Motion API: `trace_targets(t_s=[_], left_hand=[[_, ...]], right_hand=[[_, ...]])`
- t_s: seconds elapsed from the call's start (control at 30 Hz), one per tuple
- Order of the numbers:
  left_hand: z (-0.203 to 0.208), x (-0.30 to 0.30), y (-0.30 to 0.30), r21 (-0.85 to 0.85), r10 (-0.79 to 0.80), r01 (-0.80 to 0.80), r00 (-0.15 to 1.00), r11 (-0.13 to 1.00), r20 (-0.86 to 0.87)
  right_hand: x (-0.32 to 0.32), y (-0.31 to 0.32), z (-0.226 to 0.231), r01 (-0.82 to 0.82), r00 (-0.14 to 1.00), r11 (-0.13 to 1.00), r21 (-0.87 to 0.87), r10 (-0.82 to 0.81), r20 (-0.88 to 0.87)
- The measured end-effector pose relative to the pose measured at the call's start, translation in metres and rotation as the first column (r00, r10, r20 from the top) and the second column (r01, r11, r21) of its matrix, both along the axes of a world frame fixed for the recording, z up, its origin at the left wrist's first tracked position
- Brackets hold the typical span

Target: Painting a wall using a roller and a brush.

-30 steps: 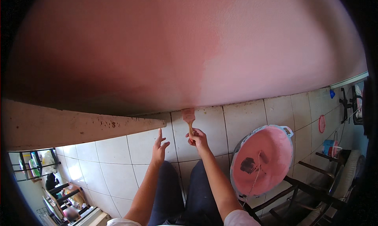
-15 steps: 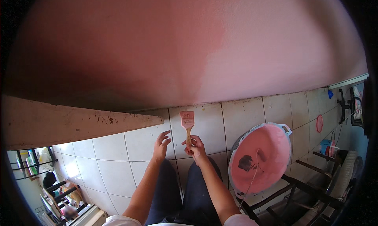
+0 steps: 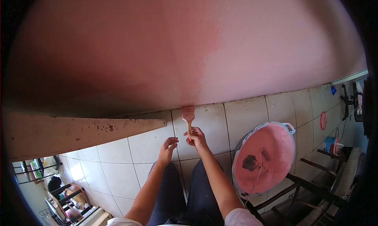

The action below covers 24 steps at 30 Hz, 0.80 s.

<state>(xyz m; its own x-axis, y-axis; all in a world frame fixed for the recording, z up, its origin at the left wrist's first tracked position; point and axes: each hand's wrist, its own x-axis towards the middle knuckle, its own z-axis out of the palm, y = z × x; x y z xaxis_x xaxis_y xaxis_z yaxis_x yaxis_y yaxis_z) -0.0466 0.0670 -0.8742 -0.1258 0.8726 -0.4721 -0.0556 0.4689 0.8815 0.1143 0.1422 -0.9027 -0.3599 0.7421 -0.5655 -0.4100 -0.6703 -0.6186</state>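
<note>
My right hand is closed around the wooden handle of a flat paintbrush coated in pink paint. The bristles point away from me and meet the foot of the pink wall, where it joins the floor. A darker pink patch spreads up the wall above the brush. To the left of the brush, my left hand hangs in the air with its fingers loosely bent and apart, holding nothing.
At my right stands a large oval basin smeared with pink paint, with a paint roller in it. A dark metal frame is beside it. A paint-spotted board juts in from the left over the tiled floor. A person is at far left.
My right hand has moved the paintbrush forward, from over the floor tile to the wall's foot. My left hand's fingers have curled in somewhat. The view has shifted slightly.
</note>
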Motion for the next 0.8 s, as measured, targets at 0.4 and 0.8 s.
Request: trace_targets(t_s=[0.4, 0.8], left_hand=[[-0.001, 0.005, 0.010, 0.003, -0.003, 0.003, 1.000, 1.000, 0.020], [-0.009, 0.010, 0.006, -0.043, 0.021, -0.018, 0.998, 0.999, 0.051]], right_hand=[[-0.008, 0.002, 0.006, 0.028, 0.999, 0.998, 0.055, -0.027, -0.021], [0.010, -0.043, 0.021, -0.003, 0.999, 1.000, -0.024, 0.005, 0.048]])
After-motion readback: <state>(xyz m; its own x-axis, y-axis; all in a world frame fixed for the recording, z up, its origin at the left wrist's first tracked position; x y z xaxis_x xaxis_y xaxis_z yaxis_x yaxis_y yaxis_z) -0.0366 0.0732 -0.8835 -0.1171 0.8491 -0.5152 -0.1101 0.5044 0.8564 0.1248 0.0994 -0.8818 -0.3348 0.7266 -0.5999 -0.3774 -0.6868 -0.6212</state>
